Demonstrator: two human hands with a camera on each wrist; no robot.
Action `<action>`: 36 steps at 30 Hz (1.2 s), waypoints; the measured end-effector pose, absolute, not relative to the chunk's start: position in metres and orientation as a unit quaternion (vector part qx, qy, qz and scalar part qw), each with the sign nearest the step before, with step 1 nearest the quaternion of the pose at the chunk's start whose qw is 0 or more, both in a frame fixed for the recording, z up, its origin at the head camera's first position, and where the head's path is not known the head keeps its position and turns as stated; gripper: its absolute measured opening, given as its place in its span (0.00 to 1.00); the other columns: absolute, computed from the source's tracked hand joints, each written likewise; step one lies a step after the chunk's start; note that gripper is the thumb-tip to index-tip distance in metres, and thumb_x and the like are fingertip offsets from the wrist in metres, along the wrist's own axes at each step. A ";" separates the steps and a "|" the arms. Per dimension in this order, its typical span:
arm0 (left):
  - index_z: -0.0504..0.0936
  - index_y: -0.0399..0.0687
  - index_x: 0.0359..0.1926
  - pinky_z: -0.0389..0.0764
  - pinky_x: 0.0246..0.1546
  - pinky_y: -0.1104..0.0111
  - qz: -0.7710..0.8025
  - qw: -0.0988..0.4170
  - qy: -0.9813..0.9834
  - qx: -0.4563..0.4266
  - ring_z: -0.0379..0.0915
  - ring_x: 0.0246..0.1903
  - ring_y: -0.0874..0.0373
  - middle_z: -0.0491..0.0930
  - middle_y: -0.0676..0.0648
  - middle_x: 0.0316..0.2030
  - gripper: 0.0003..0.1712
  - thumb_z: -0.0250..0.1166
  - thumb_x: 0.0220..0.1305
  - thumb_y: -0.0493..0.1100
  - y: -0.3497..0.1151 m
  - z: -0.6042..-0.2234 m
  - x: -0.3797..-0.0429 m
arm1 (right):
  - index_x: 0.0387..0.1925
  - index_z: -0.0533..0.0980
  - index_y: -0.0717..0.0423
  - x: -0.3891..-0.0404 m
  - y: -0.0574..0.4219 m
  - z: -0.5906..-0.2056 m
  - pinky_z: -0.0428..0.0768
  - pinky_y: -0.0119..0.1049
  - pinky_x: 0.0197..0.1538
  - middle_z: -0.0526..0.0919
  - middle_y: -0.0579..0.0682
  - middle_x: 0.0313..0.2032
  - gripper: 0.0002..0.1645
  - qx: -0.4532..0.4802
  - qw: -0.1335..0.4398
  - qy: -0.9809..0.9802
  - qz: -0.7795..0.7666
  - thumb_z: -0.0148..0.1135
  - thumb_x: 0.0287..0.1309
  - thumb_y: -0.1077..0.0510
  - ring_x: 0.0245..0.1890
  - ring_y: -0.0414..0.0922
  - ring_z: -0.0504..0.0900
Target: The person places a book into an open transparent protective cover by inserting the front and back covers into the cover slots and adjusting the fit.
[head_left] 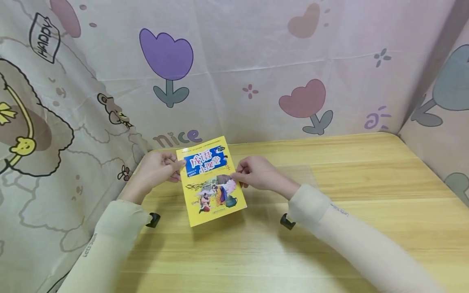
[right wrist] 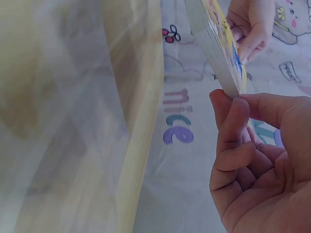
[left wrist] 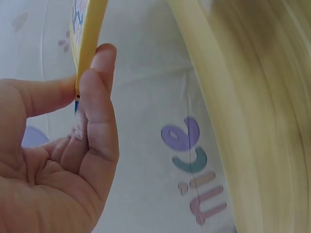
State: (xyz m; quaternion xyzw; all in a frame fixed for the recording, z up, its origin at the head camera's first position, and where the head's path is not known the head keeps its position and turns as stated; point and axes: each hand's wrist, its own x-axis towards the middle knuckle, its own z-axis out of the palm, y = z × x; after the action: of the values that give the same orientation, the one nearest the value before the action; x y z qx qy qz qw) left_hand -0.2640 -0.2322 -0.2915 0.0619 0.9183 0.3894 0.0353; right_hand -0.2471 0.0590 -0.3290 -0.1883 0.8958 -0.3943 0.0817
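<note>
Arms (head_left: 351, 236) come in from both sides, and we hold one yellow book (head_left: 194, 209) between our two hands, raised above the counter (head_left: 366, 183), tilted, its front cover facing the head camera. Our left hand (head_left: 159, 169) pinches the left edge, thumb on the cover and fingers behind; our right hand (head_left: 258, 173) pinches the right edge in the same way. Each grip is clamped on the book. We wear two pale sleeves (head_left: 110, 236), with two small black pieces (head_left: 287, 222), one at each cuff. Behind the counter hangs a patterned cloth (head_left: 234, 44) bearing one purple tulip (head_left: 170, 57).
</note>
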 end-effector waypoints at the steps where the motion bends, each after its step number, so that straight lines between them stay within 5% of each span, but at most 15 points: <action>1: 0.73 0.33 0.36 0.83 0.29 0.63 0.392 0.036 0.917 0.063 0.83 0.27 0.50 0.83 0.41 0.29 0.19 0.62 0.67 0.48 -0.227 -0.292 -0.266 | 0.27 0.78 0.52 -0.248 0.063 -0.329 0.71 0.28 0.21 0.82 0.44 0.23 0.14 -0.186 0.079 0.897 -0.392 0.64 0.60 0.47 0.25 0.44 0.81; 29: 0.74 0.36 0.34 0.83 0.27 0.65 0.425 0.141 0.892 0.060 0.83 0.26 0.47 0.83 0.43 0.28 0.15 0.66 0.63 0.45 -0.077 -0.313 -0.303 | 0.26 0.78 0.55 -0.234 0.203 -0.334 0.65 0.28 0.18 0.82 0.44 0.21 0.15 -0.160 0.052 0.917 -0.362 0.63 0.60 0.49 0.22 0.44 0.80; 36: 0.72 0.38 0.27 0.83 0.29 0.61 0.432 0.148 0.887 0.069 0.82 0.24 0.48 0.83 0.44 0.25 0.16 0.67 0.62 0.44 -0.042 -0.329 -0.300 | 0.25 0.77 0.58 -0.229 0.235 -0.344 0.78 0.33 0.23 0.81 0.48 0.20 0.15 -0.144 0.088 0.912 -0.374 0.63 0.60 0.51 0.20 0.44 0.79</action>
State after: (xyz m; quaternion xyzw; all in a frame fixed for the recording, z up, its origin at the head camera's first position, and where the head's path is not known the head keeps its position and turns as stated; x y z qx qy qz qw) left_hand -0.3000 -0.0421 -0.3295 0.0691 0.8868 0.4322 0.1484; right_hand -0.2285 0.2353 -0.3441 -0.1440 0.9120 -0.3739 0.0881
